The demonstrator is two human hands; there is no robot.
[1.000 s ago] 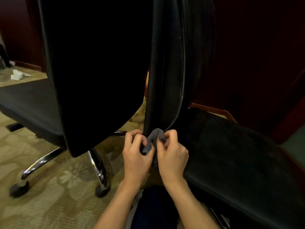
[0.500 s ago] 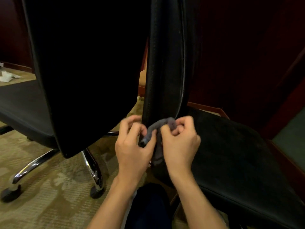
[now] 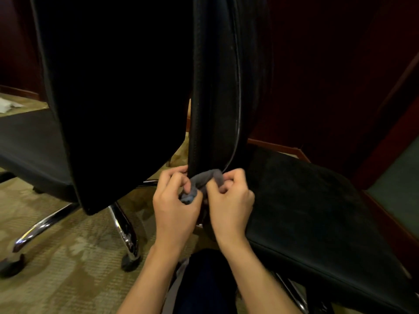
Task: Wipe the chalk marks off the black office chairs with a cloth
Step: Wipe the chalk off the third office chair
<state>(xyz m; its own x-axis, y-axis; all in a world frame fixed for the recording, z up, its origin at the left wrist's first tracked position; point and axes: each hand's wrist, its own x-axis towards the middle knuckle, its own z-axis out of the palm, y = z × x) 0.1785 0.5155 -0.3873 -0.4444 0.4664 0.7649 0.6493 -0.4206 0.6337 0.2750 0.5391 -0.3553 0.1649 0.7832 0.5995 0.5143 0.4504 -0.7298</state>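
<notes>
Two black office chairs stand close in front of me. The right chair's backrest (image 3: 217, 87) is seen edge-on, with a pale line along its seam; its seat (image 3: 317, 211) spreads to the right. A small grey cloth (image 3: 204, 181) is wrapped around the bottom of that backrest edge. My left hand (image 3: 175, 202) pinches the cloth's left end and my right hand (image 3: 229, 200) pinches its right end, both with curled fingers. The left chair's backrest (image 3: 113, 87) hangs wide and dark beside them.
The left chair's chrome legs (image 3: 123, 232) and castors rest on patterned beige carpet (image 3: 68, 268). Its seat (image 3: 29, 150) reaches to the left edge. White crumpled paper (image 3: 6, 105) lies on the floor at far left. Dark wood panelling (image 3: 340, 75) stands behind on the right.
Both hands have lifted the cloth slightly up the backrest edge and stretched it wider around it. The view has shifted a little to the left.
</notes>
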